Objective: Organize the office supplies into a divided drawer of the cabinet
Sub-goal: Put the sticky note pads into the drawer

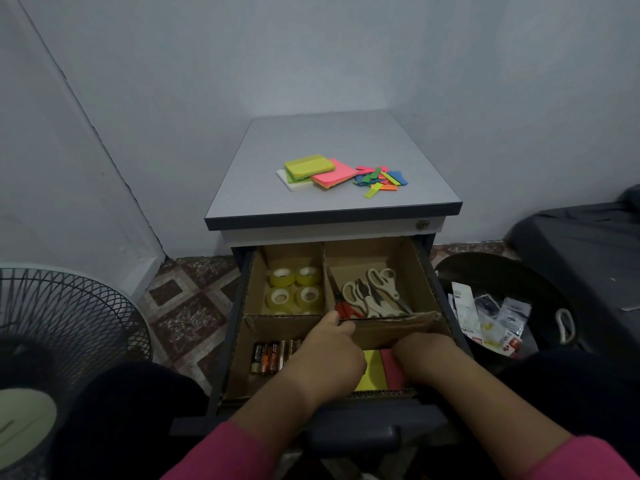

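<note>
Both your forearms reach forward and down into the open drawer (429, 268): your left hand (327, 355) lies knuckles-up over the front compartments with its thumb against the cardboard divider (388, 327), and your right hand (424, 355) curls down onto the pink sticky notes (393, 370); whether its fingers pinch them you cannot tell. Those notes lie flat in the front right compartment beside the yellow sticky notes (373, 370), long axis running front to back. More sticky note pads (317, 171) sit on the cabinet top (346, 140).

One head-worn wide-angle camera is looking forward and down — close over the open drawer (332, 341). It is facing the cabinet (332, 216) and the wall behind.
</note>
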`<state>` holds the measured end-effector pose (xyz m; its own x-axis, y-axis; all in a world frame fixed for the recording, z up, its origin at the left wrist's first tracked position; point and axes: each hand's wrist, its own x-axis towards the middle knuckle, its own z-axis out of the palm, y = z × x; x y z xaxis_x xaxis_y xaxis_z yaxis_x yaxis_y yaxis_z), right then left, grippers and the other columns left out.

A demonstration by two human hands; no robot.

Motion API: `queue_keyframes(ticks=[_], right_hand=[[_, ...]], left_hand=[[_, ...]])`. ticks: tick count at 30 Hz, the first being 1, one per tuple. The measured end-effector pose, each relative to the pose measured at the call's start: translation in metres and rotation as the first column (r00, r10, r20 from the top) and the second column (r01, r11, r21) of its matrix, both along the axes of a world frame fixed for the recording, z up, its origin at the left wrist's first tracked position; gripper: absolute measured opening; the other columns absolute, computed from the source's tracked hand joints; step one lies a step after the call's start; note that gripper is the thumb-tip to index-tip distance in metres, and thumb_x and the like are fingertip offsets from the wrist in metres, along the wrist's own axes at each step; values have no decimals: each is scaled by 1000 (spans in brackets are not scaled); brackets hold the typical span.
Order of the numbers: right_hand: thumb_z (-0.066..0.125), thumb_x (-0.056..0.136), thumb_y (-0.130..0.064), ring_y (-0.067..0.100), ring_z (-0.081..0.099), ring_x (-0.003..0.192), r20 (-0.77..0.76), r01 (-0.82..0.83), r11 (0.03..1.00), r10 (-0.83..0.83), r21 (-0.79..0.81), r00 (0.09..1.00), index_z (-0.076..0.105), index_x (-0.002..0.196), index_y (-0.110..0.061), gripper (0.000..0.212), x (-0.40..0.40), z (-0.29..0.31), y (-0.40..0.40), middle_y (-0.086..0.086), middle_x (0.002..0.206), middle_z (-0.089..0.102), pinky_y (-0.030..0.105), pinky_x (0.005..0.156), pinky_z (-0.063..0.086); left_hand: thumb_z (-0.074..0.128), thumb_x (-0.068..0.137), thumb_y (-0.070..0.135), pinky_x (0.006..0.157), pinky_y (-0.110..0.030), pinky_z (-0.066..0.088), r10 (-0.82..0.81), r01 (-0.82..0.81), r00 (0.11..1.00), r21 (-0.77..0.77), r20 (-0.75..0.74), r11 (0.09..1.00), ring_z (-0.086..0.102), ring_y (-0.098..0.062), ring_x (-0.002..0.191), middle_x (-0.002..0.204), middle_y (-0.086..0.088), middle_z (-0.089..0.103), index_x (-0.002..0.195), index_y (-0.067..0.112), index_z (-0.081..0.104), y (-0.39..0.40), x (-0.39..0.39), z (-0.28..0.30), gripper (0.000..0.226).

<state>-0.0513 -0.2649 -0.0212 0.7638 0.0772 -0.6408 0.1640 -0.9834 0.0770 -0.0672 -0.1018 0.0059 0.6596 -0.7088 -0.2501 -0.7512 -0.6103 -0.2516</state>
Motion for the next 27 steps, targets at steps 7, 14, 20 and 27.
queue_keyframes(ticks=[7, 14, 20, 27], right_hand=[[57, 90, -19, 25, 60, 111, -16, 11, 999, -10, 40, 1000, 63, 120, -11, 31, -4, 18, 1, 9, 122, 63, 36, 93, 48], [65, 88, -27, 8, 65, 74, 151, 73, 857, -173, 511, 973, 64, 79, -28, 9, 3, 88, 2, -6, 84, 67, 21, 65, 52], [59, 91, -33, 5, 59, 84, 416, -48, 590, -506, 806, 756, 65, 92, -27, 8, 45, 125, 29, -13, 87, 63, 29, 74, 52], [49, 94, -21, 20, 54, 103, 678, -145, 697, -592, 702, 436, 68, 110, -18, 25, 133, 127, 59, 1, 106, 66, 37, 81, 51]], left_hand=[[45, 95, 15, 95, -42, 26, 31, -39, 996, -89, -89, 995, 37, -21, 94, 98, -7, 59, 112, 27, 68, 4, 0, 10, 31], [50, 97, 27, 91, -21, 43, 146, -431, 874, -601, -463, 673, 52, 1, 103, 118, 13, 62, 120, 34, 63, 27, 23, 48, 27], [57, 93, 10, 83, -13, 45, 311, -460, 843, -888, -439, -5, 60, -2, 97, 102, 11, 67, 105, 22, 70, 48, 92, 85, 21], [48, 95, 7, 70, -16, 41, 501, -445, 739, -885, -451, -140, 55, -14, 93, 106, -3, 61, 108, 12, 63, 62, 182, 89, 20]])
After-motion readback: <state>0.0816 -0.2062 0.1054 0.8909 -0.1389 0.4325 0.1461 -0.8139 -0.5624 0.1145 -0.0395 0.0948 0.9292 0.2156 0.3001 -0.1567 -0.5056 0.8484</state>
